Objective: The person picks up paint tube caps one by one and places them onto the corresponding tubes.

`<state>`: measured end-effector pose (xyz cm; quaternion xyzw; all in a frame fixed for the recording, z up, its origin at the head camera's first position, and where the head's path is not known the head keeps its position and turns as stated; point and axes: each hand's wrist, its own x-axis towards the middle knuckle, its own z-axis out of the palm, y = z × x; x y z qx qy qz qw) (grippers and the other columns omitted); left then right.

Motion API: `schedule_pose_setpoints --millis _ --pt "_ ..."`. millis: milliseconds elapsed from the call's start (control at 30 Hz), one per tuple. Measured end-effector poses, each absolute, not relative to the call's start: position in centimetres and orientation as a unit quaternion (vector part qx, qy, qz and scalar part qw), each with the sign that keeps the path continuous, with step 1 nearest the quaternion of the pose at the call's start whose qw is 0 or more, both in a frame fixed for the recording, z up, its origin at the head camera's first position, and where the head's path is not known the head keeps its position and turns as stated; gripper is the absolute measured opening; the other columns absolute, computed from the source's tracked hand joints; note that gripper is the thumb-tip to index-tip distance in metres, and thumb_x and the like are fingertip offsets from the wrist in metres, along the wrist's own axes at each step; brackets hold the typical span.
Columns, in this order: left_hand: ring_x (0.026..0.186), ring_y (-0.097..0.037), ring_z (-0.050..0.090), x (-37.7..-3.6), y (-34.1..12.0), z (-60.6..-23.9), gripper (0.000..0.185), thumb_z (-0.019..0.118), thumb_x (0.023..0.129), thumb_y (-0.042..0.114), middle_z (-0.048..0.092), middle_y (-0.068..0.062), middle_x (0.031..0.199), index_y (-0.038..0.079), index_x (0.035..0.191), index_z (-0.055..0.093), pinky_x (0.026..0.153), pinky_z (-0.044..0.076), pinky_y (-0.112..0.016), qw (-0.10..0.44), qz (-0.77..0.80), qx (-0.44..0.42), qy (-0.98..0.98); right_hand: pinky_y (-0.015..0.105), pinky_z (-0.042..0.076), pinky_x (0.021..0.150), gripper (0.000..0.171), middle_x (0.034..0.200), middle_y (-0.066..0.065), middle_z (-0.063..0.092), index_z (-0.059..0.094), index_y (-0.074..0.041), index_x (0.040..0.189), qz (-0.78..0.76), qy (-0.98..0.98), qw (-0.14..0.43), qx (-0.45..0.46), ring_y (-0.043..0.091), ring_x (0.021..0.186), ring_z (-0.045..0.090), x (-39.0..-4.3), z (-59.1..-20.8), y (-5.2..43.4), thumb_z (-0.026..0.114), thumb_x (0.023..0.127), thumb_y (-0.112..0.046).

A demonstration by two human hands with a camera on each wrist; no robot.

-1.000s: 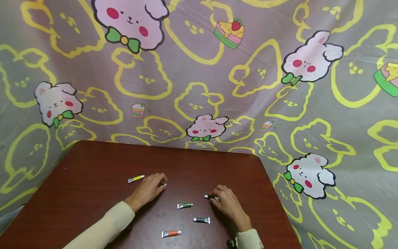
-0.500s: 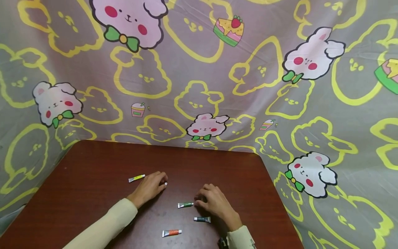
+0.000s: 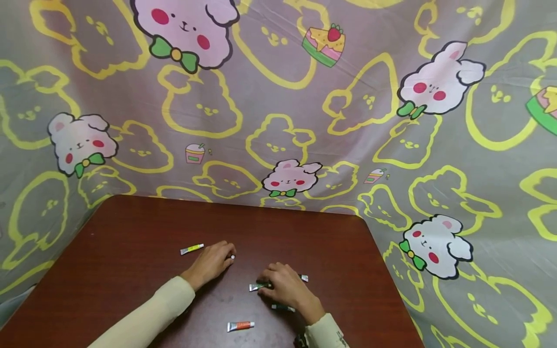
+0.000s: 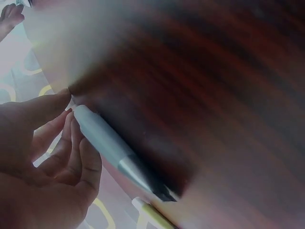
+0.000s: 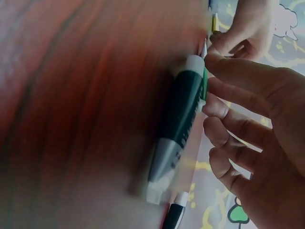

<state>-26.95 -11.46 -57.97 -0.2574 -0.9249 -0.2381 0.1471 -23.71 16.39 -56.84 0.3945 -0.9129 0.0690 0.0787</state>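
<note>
My left hand [image 3: 210, 262] rests at the left of the table, fingers loosely bent around a white paint tube [image 4: 108, 139]. In the head view only its cap shows past the thumb; the left wrist view has the tube flat on the wood beside the fingertips. My right hand [image 3: 285, 289] is low over a green paint tube [image 3: 256, 287], thumb on the near side and fingers on the far side. Under that wrist lies a dark blue-green tube [image 5: 180, 112], large in the right wrist view. A black tube [image 5: 174, 212] is partly hidden behind the right hand.
A yellow paint tube [image 3: 192, 249] lies left of the left hand, and an orange one [image 3: 241, 326] near the front. The reddish-brown table [image 3: 143, 227] meets a grey cartoon-print curtain [image 3: 278, 96] at the back and sides.
My right hand has left the black tube and moved left to the green one, now covering part of the dark tube. The left hand stays put.
</note>
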Motion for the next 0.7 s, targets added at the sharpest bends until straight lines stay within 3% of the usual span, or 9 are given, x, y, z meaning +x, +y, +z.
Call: schedule_pose_setpoints --millis 367,700 --pt "0.077 -0.020 0.067 -27.1 -11.4 -58.4 0.018 0.088 0.088 0.004 0.065 -0.001 0.087 0.011 0.094 0.072 0.069 0.057 -0.036 0.176 -0.226 -0.280 -0.916 0.023 0.047 0.071 0.018 0.093 -0.012 0.070 0.079 -0.025 0.097 0.048 -0.903 0.110 0.412 0.008 0.084 0.062 -23.6 -57.2 15.8 0.090 0.088 -0.035" --pt "0.074 -0.020 0.065 -27.3 -11.6 -59.1 0.021 0.088 0.085 0.004 0.065 0.000 0.084 0.012 0.092 0.070 0.065 0.055 -0.038 0.203 -0.247 -0.293 -0.901 0.023 0.041 0.070 0.018 0.093 -0.010 0.068 0.075 -0.025 0.097 0.036 -0.900 0.129 0.414 0.009 0.084 0.063 -23.4 -57.1 16.0 0.088 0.090 -0.035"
